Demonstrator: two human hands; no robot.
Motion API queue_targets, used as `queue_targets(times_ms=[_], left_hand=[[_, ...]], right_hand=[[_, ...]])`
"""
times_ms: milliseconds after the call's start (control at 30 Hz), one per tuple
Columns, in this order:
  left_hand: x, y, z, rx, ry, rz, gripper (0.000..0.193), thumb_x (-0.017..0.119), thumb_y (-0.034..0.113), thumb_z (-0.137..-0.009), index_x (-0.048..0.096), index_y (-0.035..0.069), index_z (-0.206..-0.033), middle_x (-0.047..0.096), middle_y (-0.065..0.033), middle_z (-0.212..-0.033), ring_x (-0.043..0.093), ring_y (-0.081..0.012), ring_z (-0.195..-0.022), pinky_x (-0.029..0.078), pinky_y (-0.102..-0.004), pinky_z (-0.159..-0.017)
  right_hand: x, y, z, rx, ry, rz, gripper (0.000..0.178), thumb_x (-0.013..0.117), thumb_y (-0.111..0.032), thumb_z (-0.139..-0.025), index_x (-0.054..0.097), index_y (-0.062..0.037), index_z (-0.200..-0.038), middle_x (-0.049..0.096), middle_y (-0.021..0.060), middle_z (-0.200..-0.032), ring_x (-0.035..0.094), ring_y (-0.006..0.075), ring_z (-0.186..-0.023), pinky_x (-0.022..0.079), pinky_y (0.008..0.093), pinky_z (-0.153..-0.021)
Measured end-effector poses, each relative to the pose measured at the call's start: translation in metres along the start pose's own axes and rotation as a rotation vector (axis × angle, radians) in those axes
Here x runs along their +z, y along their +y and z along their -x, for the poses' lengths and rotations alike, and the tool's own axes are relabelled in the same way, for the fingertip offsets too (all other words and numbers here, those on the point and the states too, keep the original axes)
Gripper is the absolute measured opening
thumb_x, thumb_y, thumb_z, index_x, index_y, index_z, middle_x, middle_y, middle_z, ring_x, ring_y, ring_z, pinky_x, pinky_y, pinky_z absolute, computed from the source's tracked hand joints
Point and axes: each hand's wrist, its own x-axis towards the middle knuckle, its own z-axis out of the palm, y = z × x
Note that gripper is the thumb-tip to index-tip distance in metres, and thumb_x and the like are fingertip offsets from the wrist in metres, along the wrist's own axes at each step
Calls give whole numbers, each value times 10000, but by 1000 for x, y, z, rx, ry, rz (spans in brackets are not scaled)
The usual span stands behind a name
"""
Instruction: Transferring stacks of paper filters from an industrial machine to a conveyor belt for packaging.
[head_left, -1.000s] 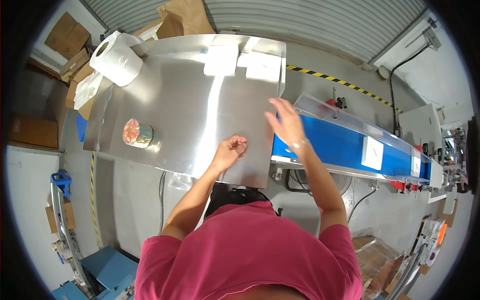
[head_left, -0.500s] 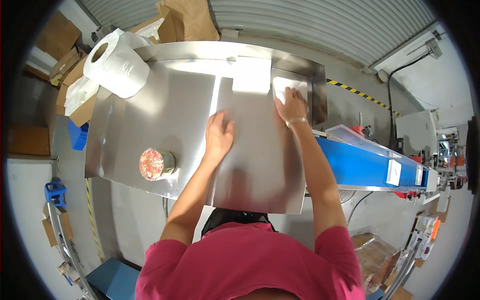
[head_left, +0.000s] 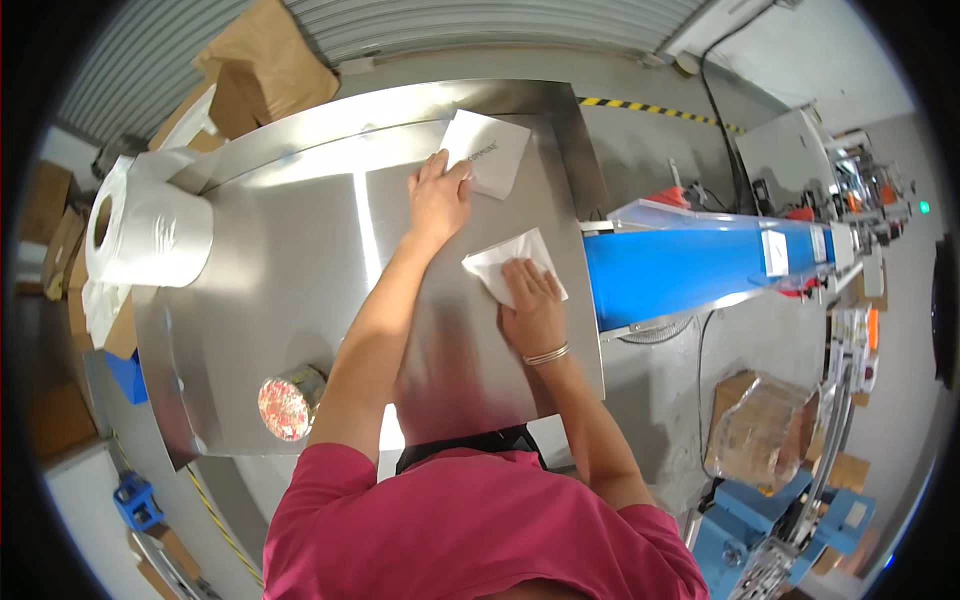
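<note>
My left hand (head_left: 440,195) reaches to the back of a steel tabletop (head_left: 290,300). Its fingers are apart, at the left edge of a flat white packet (head_left: 495,155) with dark print, and its thumb overlaps that packet. Nearer to me, my right hand (head_left: 533,305) lies with stretched fingers on a second white packet (head_left: 490,265), which looks thin and slightly creased. The hand hides this packet's near part. A can-like container (head_left: 288,403) with a red-and-white patterned end rests at the table's near left, close to my left forearm.
A large roll of white plastic film (head_left: 160,225) stands at the table's left. Raised metal walls (head_left: 590,165) edge the back right. Beside the table runs a blue conveyor belt (head_left: 675,270) carrying small white items (head_left: 774,253). Cardboard boxes (head_left: 235,105) stand behind the left side.
My right hand has brought its packet from the back right corner toward me. My left hand has moved from bare metal to the other packet, which now sits turned. The view has shifted.
</note>
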Motion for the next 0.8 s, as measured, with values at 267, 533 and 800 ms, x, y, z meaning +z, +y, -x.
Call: queue_targets(times_ms=[267, 533, 800], left_hand=[[27, 25, -5, 98, -9, 33, 292, 575, 75, -780, 618, 141, -1061, 468, -221, -1281, 455, -367, -1182, 352, -455, -937], [27, -20, -46, 301, 69, -94, 265, 585, 45, -743, 667, 112, -986, 440, -228, -1299, 443, -394, -1165, 375, -476, -916], [28, 28, -22, 96, 20, -127, 452, 577, 319, -839, 512, 130, -1244, 273, -317, -1373, 295, -527, -1222, 272, -599, -957]], right_hand=[[2, -3, 20, 41, 112, -78, 497, 620, -18, -663, 537, -62, -1151, 552, 100, -1221, 475, 269, -1199, 314, 467, -1025], [2, -15, 37, 88, 120, -70, 442, 625, -37, -698, 559, -74, -1134, 561, 101, -1218, 479, 268, -1203, 333, 459, -1020], [0, -12, 50, 104, 169, -88, 465, 607, -16, -671, 551, -68, -1129, 549, 99, -1219, 466, 269, -1205, 303, 469, -1033]])
